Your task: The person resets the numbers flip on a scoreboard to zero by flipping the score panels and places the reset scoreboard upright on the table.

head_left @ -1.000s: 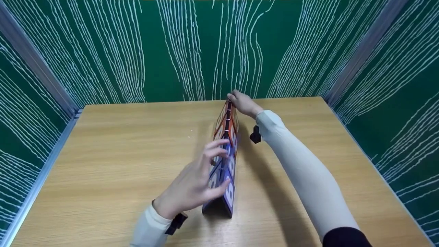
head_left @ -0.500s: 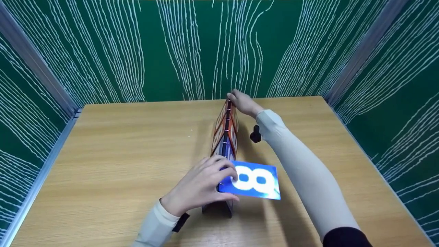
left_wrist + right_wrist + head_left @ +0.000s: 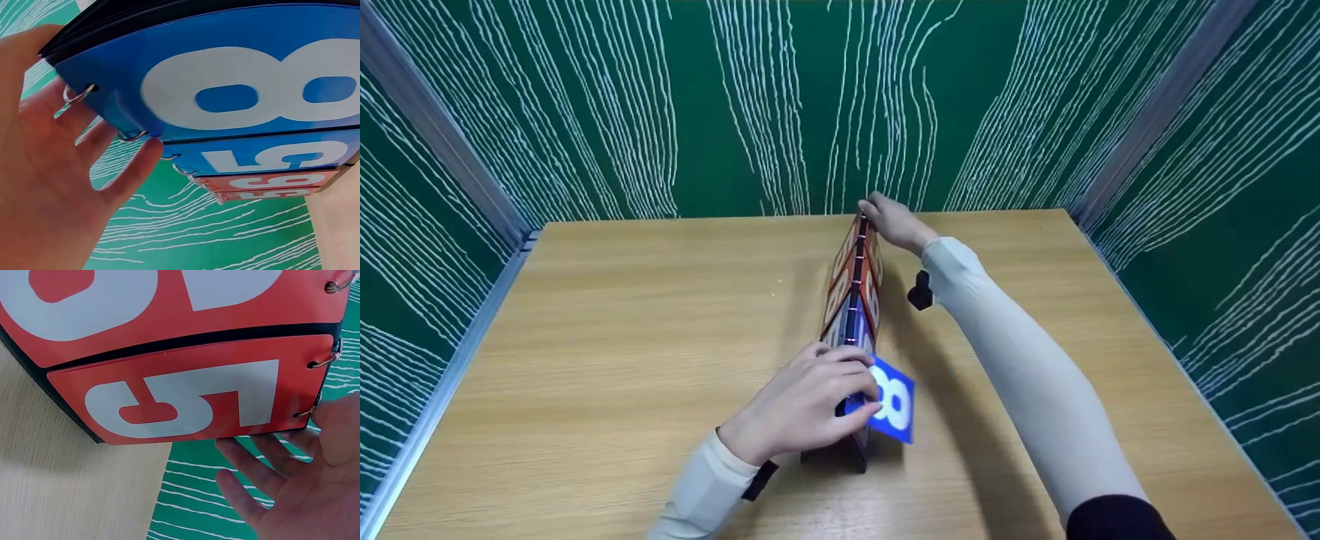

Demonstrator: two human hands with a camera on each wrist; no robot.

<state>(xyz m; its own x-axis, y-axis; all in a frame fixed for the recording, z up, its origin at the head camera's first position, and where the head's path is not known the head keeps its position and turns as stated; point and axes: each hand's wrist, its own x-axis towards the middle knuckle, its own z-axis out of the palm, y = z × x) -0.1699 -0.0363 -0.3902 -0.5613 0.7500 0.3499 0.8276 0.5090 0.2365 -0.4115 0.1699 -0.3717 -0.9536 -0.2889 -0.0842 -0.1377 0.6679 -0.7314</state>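
Observation:
A long tent-shaped flip scoreboard (image 3: 851,300) stands on the table, with ring-bound number cards, red at the far end and blue at the near end. At its near end my left hand (image 3: 817,394) grips over the ringed top edge with curled fingers. Beside those fingers a blue card with a white 8 (image 3: 891,403) slants down over the right side; it fills much of the left wrist view. My right hand (image 3: 892,223) holds the far end, its thumb by the rings. Close to it in the right wrist view is a red card with a 5 (image 3: 180,402).
The wooden table (image 3: 660,300) runs back to a green wall (image 3: 990,45) with white wavy lines. Similar walls stand at both sides, with metal rails in the corners. A black wrist device (image 3: 920,291) sits under the right sleeve.
My left hand has come down from above onto the scoreboard's near end. The blue 8 card has flipped over to the right and tilted downward. The right hand stays in place.

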